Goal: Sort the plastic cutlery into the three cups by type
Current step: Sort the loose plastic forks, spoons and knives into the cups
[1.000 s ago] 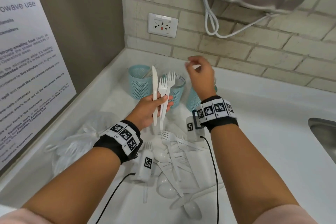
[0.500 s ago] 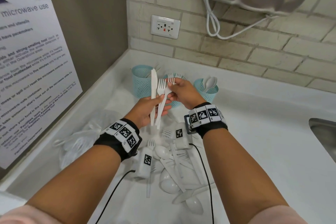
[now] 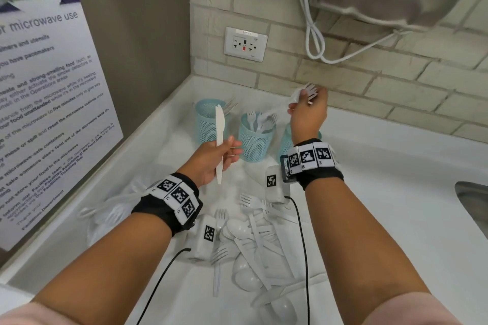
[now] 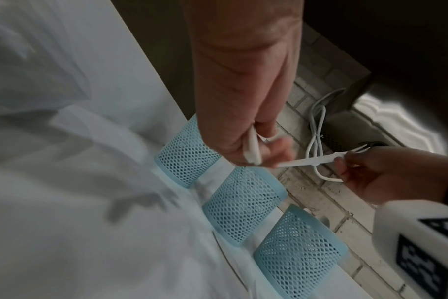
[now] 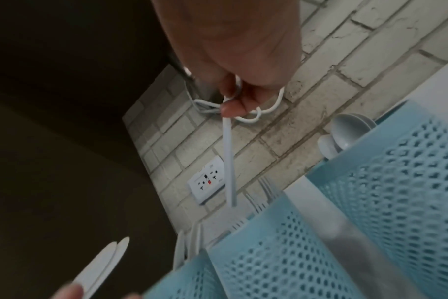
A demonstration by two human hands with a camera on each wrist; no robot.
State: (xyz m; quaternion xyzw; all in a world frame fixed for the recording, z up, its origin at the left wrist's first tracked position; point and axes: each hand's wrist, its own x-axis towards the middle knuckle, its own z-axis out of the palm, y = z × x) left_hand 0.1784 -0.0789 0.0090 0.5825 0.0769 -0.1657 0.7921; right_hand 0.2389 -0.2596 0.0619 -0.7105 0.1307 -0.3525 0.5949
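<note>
My left hand (image 3: 224, 152) grips a white plastic knife (image 3: 219, 134) upright in front of the left mesh cup (image 3: 208, 119). Higher, near the brick wall, my right hand (image 3: 303, 103) pinches white forks (image 3: 307, 91) close to their tines. Their handles slant down toward the middle cup (image 3: 254, 140), which holds forks. In the right wrist view the fork handle (image 5: 229, 161) ends just above that cup (image 5: 269, 242). The right cup (image 5: 386, 182) holds spoons (image 5: 345, 131). My right wrist hides most of the right cup in the head view.
A pile of mixed white cutlery (image 3: 256, 240) lies on the white counter (image 3: 383, 192) between my forearms. A clear plastic bag (image 3: 111, 208) sits at the left. A steel sink (image 3: 472, 203) is at the right edge. A socket (image 3: 245, 43) and a looped cable (image 3: 314, 42) are on the wall.
My right hand took the forks out of my left hand and lifted them up and to the right, above the cups. The left hand keeps only the knife.
</note>
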